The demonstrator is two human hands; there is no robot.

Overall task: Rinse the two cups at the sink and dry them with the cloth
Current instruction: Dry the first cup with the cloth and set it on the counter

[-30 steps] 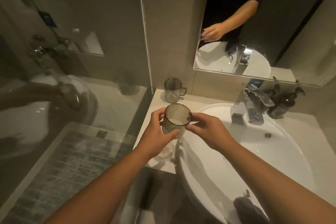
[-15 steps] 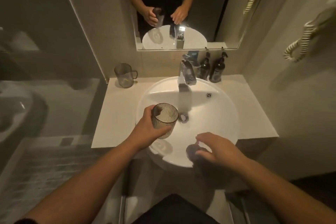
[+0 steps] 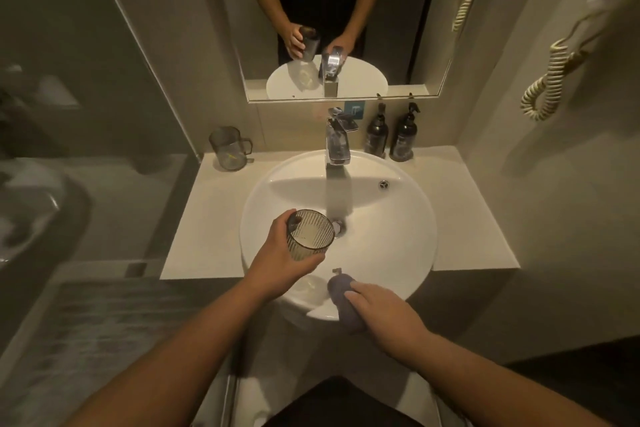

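At far left of the worktop (image 3: 207,218), near the back wall, a clear mug (image 3: 228,153) stands upright, handle pointing right, well apart from both hands.

Over the left half of the sink (image 3: 398,253), the left hand (image 3: 277,262) is wrapped around a ribbed cup (image 3: 309,234). Cup roughly upright, mouth up and tipped a little toward the camera; long axis near vertical. Looks empty, though a thin film of water cannot be ruled out. It hangs just left of the drain (image 3: 338,226), in front of the tap (image 3: 337,140). No stream is visible from the tap.

At the near rim of the sink, the right hand (image 3: 384,312) is closed on a dark cloth (image 3: 343,300), bunched into a roll lying over the rim. Its long axis runs from the palm up and left, the free end pointing toward the cup.

Key relation: cloth lies just below and right of the cup, near but not touching. The right hand is the nearer one to bring it across; the cup's open mouth faces up, so the cloth end would go in from above. Judged step: drying the ribbed cup; the mug is yet to be handled.

Right of the tap, two dark pump bottles (image 3: 389,137).
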